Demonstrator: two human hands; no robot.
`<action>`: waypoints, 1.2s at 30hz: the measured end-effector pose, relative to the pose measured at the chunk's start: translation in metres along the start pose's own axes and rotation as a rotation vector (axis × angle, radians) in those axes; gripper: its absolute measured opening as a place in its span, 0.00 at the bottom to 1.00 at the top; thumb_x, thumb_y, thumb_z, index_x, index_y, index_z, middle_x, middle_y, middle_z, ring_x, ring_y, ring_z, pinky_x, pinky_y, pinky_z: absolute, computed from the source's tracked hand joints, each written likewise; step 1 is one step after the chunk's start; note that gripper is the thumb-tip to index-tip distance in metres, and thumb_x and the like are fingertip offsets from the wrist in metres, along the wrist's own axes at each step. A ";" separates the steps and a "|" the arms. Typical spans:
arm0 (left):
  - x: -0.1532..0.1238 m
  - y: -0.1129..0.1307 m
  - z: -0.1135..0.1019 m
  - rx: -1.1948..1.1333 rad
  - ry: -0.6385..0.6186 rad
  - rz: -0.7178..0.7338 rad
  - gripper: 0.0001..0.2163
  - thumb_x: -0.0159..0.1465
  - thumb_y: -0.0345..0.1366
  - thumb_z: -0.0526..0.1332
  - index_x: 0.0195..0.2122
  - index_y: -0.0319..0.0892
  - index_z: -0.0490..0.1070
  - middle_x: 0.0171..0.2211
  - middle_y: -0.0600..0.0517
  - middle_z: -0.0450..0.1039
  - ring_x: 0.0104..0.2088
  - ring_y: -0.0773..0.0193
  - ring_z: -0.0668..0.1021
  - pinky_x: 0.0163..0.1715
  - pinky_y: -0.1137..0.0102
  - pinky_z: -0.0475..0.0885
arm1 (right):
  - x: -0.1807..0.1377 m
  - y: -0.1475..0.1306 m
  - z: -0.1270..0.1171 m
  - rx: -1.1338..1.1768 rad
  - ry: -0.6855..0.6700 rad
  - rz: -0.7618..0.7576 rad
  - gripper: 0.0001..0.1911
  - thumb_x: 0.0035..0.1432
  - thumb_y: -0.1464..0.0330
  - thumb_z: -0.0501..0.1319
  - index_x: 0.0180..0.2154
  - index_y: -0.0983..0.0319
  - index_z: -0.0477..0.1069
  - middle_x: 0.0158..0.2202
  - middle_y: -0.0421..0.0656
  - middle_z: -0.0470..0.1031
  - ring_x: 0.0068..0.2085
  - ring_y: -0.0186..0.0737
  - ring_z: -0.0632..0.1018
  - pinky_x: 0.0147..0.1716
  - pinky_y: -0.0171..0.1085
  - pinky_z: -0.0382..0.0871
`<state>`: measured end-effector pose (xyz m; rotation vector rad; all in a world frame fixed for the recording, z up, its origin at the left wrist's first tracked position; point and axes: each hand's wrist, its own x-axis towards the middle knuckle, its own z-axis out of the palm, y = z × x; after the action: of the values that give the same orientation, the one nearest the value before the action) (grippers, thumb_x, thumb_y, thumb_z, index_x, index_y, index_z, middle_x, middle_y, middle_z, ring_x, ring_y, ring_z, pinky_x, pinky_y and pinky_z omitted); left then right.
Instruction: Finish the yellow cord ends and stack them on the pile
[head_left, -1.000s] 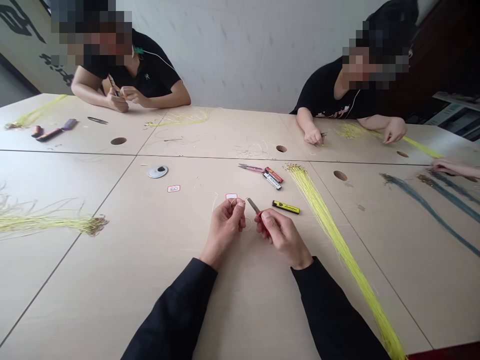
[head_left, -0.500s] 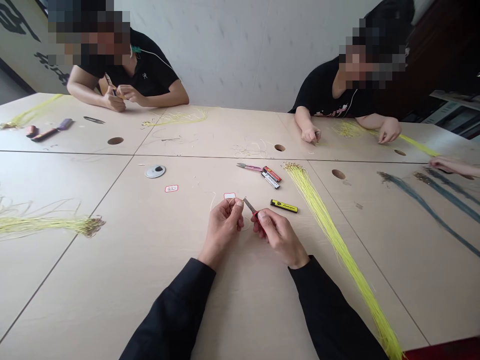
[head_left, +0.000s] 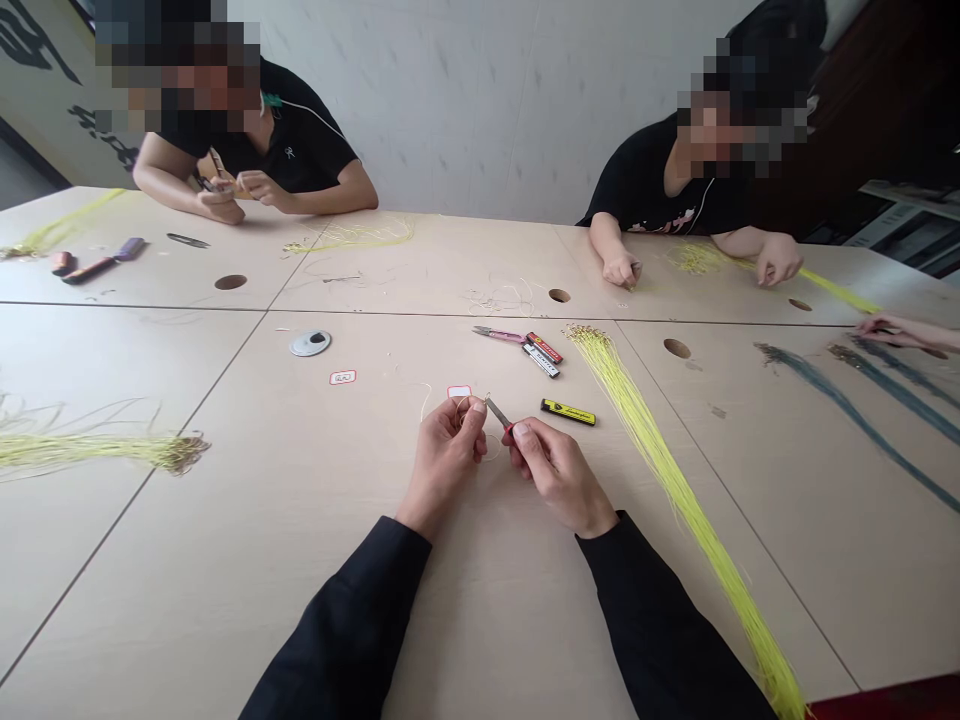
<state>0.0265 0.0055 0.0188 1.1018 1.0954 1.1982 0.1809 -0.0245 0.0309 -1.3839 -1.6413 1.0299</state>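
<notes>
Left hand [head_left: 446,458] pinching loop of fine pale strand [head_left: 460,409] between thumb and forefinger, above bench [head_left: 247,560]; right hand [head_left: 559,468] gripping red-handled metal tool [head_left: 499,413], tip just beside loop. Steady pinch, slow tip approach keep strand from slipping.

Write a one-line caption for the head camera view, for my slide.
Head view: left hand pinches a thin strand, right hand holds a red-handled tool, beside yellow strands.
</notes>
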 end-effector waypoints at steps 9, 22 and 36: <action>0.000 -0.002 0.000 -0.011 -0.004 0.008 0.16 0.66 0.50 0.61 0.31 0.41 0.67 0.18 0.57 0.66 0.19 0.71 0.68 0.23 0.75 0.65 | 0.000 0.003 0.002 0.018 -0.001 0.004 0.24 0.70 0.50 0.49 0.33 0.61 0.69 0.24 0.39 0.65 0.25 0.35 0.66 0.24 0.35 0.61; 0.000 -0.001 0.000 -0.035 0.006 0.001 0.16 0.64 0.50 0.63 0.31 0.41 0.68 0.18 0.58 0.65 0.19 0.71 0.68 0.21 0.76 0.64 | -0.001 -0.004 0.002 0.144 -0.019 0.076 0.26 0.67 0.46 0.51 0.35 0.62 0.69 0.27 0.42 0.71 0.27 0.36 0.70 0.23 0.35 0.62; 0.001 -0.005 -0.001 -0.033 0.006 0.014 0.15 0.65 0.49 0.62 0.33 0.41 0.68 0.19 0.58 0.65 0.19 0.72 0.67 0.21 0.76 0.64 | 0.000 -0.003 0.000 0.166 -0.029 0.085 0.27 0.67 0.46 0.51 0.35 0.62 0.70 0.27 0.42 0.71 0.27 0.36 0.71 0.23 0.35 0.63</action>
<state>0.0264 0.0066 0.0140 1.0829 1.0710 1.2274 0.1794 -0.0253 0.0334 -1.3424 -1.4921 1.2121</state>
